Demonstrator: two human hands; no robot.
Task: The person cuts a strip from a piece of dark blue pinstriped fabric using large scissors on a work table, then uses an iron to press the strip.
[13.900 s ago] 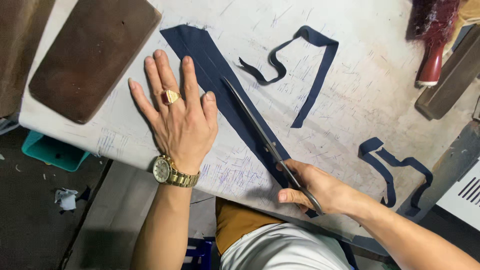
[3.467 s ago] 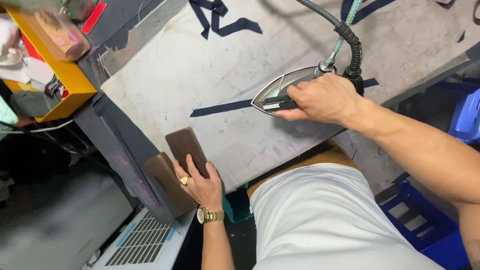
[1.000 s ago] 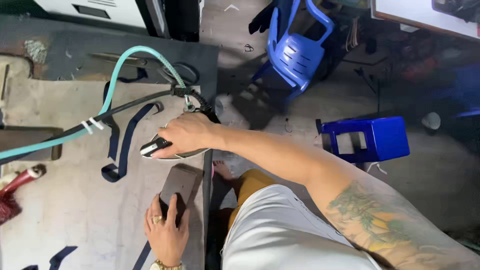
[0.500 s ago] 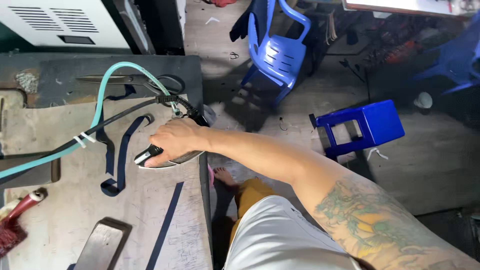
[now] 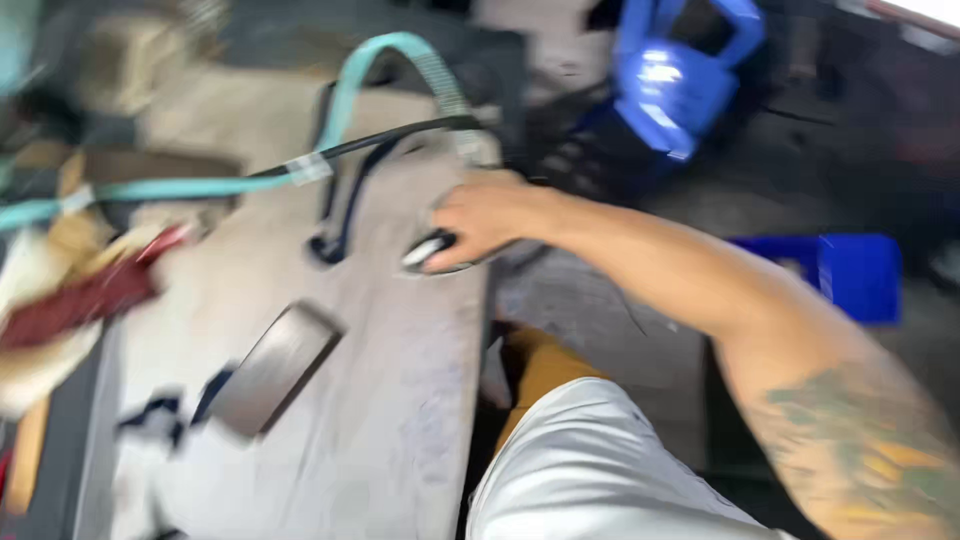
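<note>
The picture is blurred by motion. My right hand (image 5: 485,215) is closed on the handle of a steam iron (image 5: 435,255) that rests near the right edge of the grey worktable (image 5: 400,420). A teal hose (image 5: 350,80) and a black cable (image 5: 400,135) run from the iron toward the left. A brown rectangular block (image 5: 275,365) lies flat on the table, nearer to me and left of the iron. A dark blue fabric strip (image 5: 335,225) curls just left of the iron. My left hand is out of sight.
A blue plastic chair (image 5: 675,70) and a blue stool (image 5: 850,275) stand on the floor to the right of the table. A red object on pale cloth (image 5: 85,295) lies at the table's left side. More dark blue scraps (image 5: 160,415) sit near the block.
My left hand has let go of the brown block and left the view. My right hand keeps hold of the iron. The camera has swung, so the table now looks larger and blurred.
</note>
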